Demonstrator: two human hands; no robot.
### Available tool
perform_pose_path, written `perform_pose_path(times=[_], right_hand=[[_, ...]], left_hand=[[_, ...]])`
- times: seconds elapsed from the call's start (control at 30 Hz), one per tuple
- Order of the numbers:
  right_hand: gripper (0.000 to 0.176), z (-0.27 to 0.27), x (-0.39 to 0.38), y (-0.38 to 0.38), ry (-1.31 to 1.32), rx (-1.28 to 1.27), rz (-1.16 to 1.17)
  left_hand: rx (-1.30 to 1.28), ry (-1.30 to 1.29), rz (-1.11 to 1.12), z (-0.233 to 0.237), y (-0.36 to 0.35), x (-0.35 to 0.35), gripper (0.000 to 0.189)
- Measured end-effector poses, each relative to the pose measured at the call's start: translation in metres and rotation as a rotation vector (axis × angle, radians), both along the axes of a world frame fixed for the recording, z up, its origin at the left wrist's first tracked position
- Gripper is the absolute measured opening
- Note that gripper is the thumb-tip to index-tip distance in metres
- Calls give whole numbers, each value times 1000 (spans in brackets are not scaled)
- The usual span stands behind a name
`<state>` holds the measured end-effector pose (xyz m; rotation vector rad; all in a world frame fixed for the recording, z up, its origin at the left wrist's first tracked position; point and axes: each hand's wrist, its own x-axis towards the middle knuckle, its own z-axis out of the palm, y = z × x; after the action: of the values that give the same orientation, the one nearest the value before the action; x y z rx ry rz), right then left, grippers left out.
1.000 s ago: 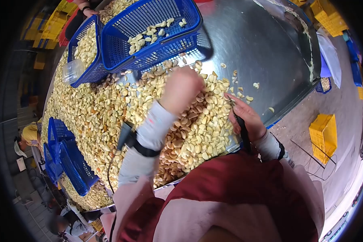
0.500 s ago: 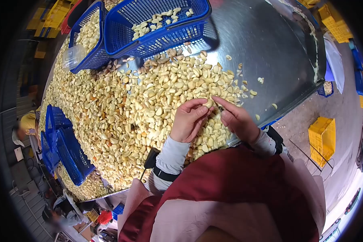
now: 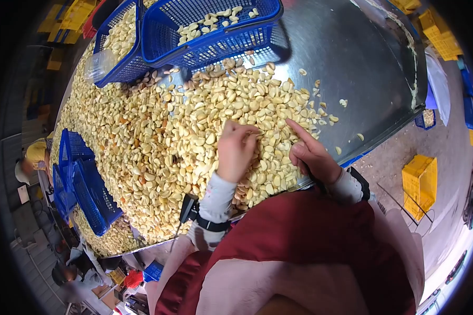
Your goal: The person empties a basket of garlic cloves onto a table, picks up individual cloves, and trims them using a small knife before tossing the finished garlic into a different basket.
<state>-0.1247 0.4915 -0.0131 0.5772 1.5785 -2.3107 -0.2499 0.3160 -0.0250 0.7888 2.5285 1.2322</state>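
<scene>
A wide heap of pale cream kernels, smooth and bean-sized to clove-sized, spreads over a metal table. Over the right part of the heap is my left hand, slightly blurred, with thumb and fingers pinched together; what is between them, if anything, is hidden. My right hand is at the heap's right edge, near the table's front. Its index finger points out over the kernels while the thumb and other fingers are curled closed. Whatever the curled fingers hold does not show clearly.
Two blue baskets with kernels stand at the back, a clear plastic tub at the left one. More blue baskets sit at the left. Yellow crates are on the floor at right. Other people are at left.
My left hand has moved left, away from the right hand, and the kernel seen in its fingers no longer shows. The right hand has shifted only slightly; a thin dark thing by its fingers is now hidden.
</scene>
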Motion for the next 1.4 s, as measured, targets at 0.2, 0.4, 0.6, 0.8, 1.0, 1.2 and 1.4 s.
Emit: perform_pose_path(times=[0.2,0.4,0.6,0.8,1.0,1.2,1.4], right_hand=[[55,11,-6,0,44,34,11],[51,4,1,5,-4,33,-26],[50,14,-3,-6,206,229,81],[48,11,-2,0,77,215,34],[48,18,-12,-7,140,217,84],[49,13,-10,0,116,204,54],[48,13,-22,-9,117,148,-7]], left_hand=[[-330,329,-147,-26,18,-5,19],[715,-1329,71,-6,3,-5,23],[1022,-1670,75,-10,6,10,23],[963,-1330,9,-3,-4,-12,12],[-99,211,-46,-22,19,-73,14],[-143,104,-97,-16,12,-73,26],[863,-1425,8,15,-2,-34,28]])
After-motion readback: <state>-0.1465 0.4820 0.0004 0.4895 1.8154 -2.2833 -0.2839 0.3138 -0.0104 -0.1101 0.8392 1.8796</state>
